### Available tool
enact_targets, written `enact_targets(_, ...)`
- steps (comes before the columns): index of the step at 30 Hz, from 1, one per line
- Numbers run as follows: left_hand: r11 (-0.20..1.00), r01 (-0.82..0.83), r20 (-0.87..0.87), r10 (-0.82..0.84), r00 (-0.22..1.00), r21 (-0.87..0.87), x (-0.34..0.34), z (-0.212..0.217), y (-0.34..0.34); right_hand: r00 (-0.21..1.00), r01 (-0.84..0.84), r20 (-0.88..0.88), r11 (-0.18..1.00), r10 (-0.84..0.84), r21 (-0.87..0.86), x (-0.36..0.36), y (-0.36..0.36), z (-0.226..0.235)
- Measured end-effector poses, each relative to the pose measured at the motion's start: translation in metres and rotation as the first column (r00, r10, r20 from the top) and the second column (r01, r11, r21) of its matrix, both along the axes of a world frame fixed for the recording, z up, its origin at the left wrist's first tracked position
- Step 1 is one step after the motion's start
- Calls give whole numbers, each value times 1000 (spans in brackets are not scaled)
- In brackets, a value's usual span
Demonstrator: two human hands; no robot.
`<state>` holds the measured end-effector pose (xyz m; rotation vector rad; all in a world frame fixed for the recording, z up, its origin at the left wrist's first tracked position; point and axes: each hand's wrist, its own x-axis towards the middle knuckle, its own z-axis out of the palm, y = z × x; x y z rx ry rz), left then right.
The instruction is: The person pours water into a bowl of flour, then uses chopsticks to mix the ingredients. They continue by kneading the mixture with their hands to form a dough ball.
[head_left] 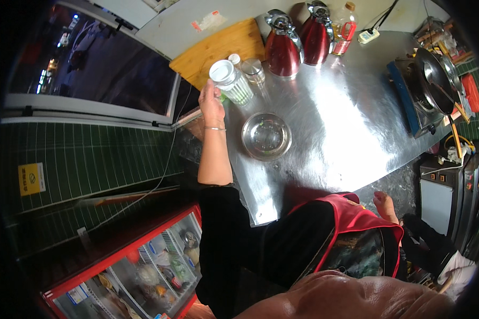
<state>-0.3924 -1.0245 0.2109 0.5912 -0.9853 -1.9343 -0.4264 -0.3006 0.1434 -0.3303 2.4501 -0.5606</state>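
At the left far part of the steel table, my left hand [212,105] is closed at the side of a clear ribbed glass pitcher [238,91] with a white lid. Its fingers curl where the handle would be, and the pitcher stands almost upright. Just right of the pitcher are a clear glass jar [254,70] and a small white-capped bottle [234,59]. Nearer to me sits a round clear bowl [266,136] with small green bits in it. My right hand [385,206] hangs low beside my red apron, fingers curled in, with nothing visible in it.
A wooden board [218,45] leans on the back wall, next to two red vacuum jugs [283,52] and an oil bottle [345,34]. A gas stove [410,98] with a wok [435,80] stands at the right. A red-framed display fridge [117,254] is low at the left.
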Motion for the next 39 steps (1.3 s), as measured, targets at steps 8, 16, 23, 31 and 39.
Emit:
enact_targets(8,976,123,-27,-130,991,-181,18,84,31,996,59,-63,997,-55,56,36,21,14)
enact_targets(16,771,559,50,-573,818,-304,28,164,175,764,191,-598,970,-242,-149,51,-27,107)
enact_targets(23,403,909,-36,-915,402,-102,32,131,391,689,-89,-637,833,-344,-546,98,18,229)
enact_targets(31,-194,980,10,-981,-194,-39,95,90,659,544,224,-751,927,-374,-300,211,145,249)
enact_targets(39,-580,814,146,-808,-570,-35,175,79,832,403,610,-772,773,-491,-173,349,268,214)
